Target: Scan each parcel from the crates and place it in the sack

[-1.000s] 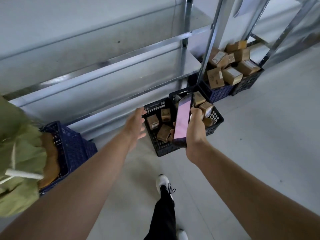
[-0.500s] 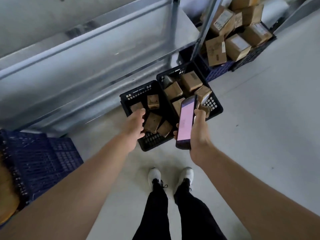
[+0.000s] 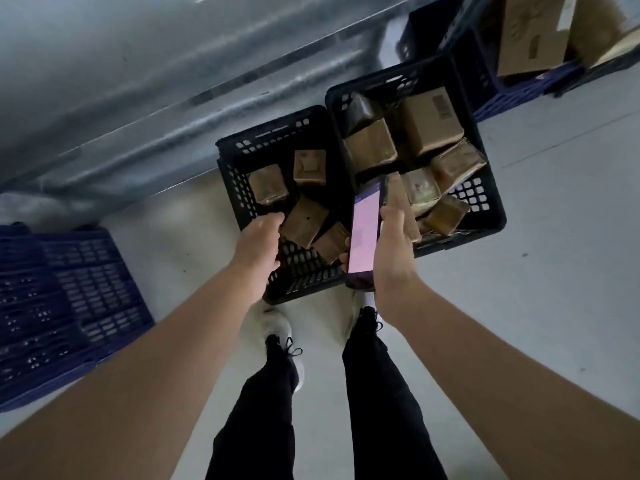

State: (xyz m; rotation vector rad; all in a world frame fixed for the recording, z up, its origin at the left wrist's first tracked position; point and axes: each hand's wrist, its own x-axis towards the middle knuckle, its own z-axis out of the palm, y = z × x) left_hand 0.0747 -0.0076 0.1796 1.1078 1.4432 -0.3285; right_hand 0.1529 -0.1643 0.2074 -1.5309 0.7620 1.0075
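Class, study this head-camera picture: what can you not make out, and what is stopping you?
Head view: fingertips of the left hand, hidden by its own back over the left black crate; contact with the nearest parcel unclear.
The scanner screen in the right hand: text washed out by glow.
Some parcels in the right black crate, behind scanner and hand.
Large boxes top right, cut by the frame edge.
The sack: out of frame.

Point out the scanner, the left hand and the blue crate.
scanner (image 3: 363,233), head view, on its lit screen.
left hand (image 3: 258,242), head view, on its back.
blue crate (image 3: 79,296), head view, on its slatted wall.
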